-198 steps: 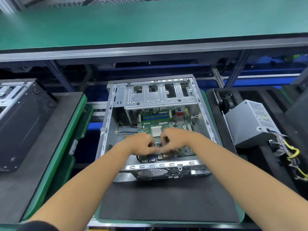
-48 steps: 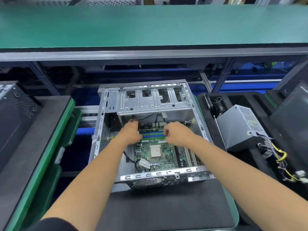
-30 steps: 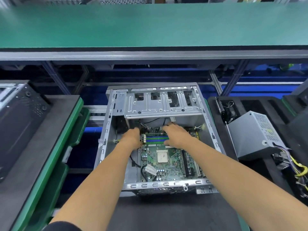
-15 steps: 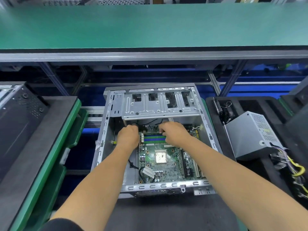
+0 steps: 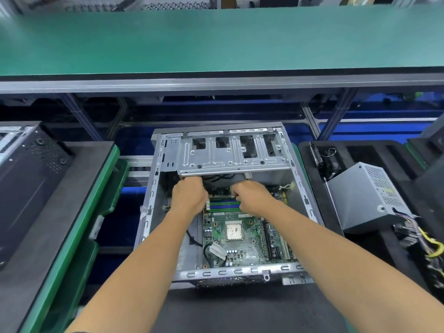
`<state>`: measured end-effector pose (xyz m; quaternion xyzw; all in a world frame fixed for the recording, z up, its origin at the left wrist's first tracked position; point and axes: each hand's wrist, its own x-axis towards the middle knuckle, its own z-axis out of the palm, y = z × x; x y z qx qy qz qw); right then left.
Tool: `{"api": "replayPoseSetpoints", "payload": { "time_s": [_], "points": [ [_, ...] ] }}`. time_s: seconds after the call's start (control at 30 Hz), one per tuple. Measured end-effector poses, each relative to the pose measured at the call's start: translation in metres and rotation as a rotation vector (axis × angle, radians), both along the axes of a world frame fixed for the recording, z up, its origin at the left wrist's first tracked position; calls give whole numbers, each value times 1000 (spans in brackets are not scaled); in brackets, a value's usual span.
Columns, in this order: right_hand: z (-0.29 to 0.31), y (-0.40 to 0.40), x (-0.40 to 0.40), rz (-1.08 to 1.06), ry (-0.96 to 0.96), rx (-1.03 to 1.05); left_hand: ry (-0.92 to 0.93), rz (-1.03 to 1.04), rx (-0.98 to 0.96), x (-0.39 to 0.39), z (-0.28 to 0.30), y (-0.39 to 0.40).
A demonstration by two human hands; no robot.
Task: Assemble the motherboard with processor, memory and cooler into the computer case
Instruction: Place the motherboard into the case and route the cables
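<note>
Green matting is covering the long shelf (image 5: 216, 39) running across the far side of the station; below it, on a dark pad on the counter (image 5: 240, 308), the open computer case (image 5: 153, 188) is lying on its side with its silver drive cage (image 5: 230, 155) at the far end.

Motherboard (image 5: 242, 248) is sitting flat on the case floor, toward the right wall, near edge up against the near rim. Green board, bare square processor (image 5: 233, 231) in the middle, no cooler on it yet. Blue and green memory slots (image 5: 224, 205) are running left to right along the far part of the board. Black cable (image 5: 209, 253) with a white tag is looping over the near-left corner.

Left hand (image 5: 189, 195) is reaching in at the far-left corner of the board, fingers curled downward under the cage lip; cannot tell what, if anything, they are holding. Right hand (image 5: 252, 199) is working at the right end of the slots, fingers bent and appearing to be pinching something small there; the object itself is hidden.

Judgement: the board is being seated or connected at its far edge. Doing it well means:
- keeping pressure even on both corners, not flexing the board
- keeping knuckles clear of the cage's sheet-metal edge
- keeping loose cables from getting trapped under the board

Power supply (image 5: 365, 195) is waiting on the tray to the right, wires trailing.
</note>
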<state>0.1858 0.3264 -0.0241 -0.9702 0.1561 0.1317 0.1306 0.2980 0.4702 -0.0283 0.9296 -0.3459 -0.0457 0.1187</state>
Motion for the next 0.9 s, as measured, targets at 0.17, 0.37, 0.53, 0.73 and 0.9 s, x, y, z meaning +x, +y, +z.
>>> {"api": "replayPoseSetpoints", "payload": {
  "time_s": [0.17, 0.37, 0.53, 0.73, 0.9],
  "points": [
    [-2, 3, -1, -27, 10, 17, 251, -119, 99, -2, -2, -3],
    [3, 2, -5, -105, 4, 81, 125, -121, 431, 0, 4, 5],
    [10, 0, -10, -118, 38, 28, 171, -355, 131, -6, 12, -2],
    [18, 3, -24, -33, 57, -75, 110, -727, 91, -30, 21, -8],
    [29, 11, -38, -15, -14, -4, 208, -782, 459, -53, 12, -16]
  ]
}}
